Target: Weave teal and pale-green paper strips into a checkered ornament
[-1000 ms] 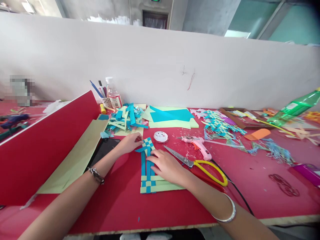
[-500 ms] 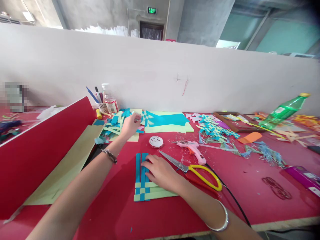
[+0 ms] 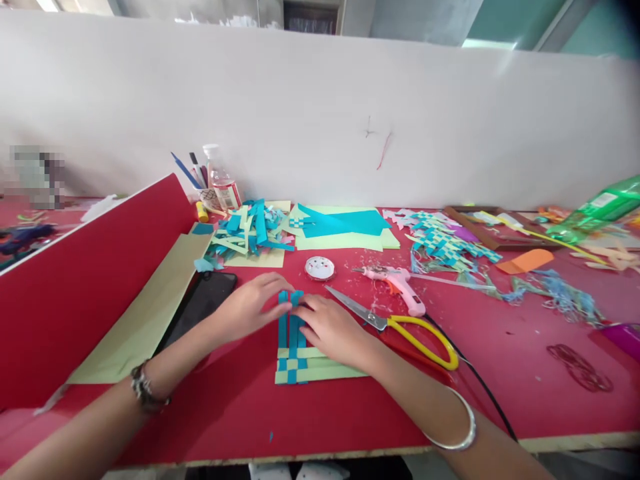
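A small weave of blue and pale green paper strips point(image 3: 293, 364) lies on the red table in front of me. Its blue strips run away from me, and the pale green ones cross them near the bottom. My right hand point(image 3: 333, 330) covers the weave's right part, its bent fingers on a blue paper strip point(image 3: 293, 323). My left hand point(image 3: 253, 307) is just left of the blue strips' upper ends, thumb and fingers apart around that area. Whether its fingertips touch a strip is hard to see.
Scissors point(image 3: 400, 327) with yellow handles and a pink glue gun point(image 3: 397, 280) lie right of my hands. A round white lid point(image 3: 320, 268) sits ahead. Cut strips point(image 3: 250, 230) are heaped behind. A black phone point(image 3: 205, 307) and red board point(image 3: 100, 287) stand left.
My left hand has come back from the strip heap to the weave's upper end, uncovering the phone. My right hand stays on the weave, with its fingers more bent. The view has tilted down.
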A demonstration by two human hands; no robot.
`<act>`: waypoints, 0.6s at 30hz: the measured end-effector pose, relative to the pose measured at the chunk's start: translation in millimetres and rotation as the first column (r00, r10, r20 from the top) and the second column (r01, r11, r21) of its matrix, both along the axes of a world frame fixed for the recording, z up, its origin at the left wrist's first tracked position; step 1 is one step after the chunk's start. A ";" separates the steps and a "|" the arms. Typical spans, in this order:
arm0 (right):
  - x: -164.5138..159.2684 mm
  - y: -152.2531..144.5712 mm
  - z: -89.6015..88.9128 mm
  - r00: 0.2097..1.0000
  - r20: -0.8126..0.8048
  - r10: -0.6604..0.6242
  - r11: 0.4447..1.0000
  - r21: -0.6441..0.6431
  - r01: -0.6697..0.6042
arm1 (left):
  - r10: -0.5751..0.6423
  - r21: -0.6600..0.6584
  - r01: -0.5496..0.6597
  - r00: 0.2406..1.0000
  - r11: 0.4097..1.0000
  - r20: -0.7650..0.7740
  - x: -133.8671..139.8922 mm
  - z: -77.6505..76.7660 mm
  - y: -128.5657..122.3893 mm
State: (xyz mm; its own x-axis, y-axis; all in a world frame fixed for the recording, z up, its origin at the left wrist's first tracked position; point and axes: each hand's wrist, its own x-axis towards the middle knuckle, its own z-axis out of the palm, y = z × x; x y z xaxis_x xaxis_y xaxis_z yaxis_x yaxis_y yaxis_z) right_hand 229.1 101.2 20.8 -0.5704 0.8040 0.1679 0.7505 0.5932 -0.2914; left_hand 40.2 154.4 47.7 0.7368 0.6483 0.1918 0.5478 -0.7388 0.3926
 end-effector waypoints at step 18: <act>3.1 4.6 -13.4 0.985 -0.174 -0.015 0.987 -0.159 -0.013 | 0.065 0.102 -0.039 0.962 0.994 -0.267 -3.6 -50.1 -51.9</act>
State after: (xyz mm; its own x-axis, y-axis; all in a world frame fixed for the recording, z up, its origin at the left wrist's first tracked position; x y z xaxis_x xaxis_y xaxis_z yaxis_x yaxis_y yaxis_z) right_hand 232.2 105.8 7.4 -0.5427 0.8290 0.1349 0.6806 0.5281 -0.5078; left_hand 36.6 102.5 -2.4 0.7351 0.6759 0.0530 0.6626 -0.7328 0.1551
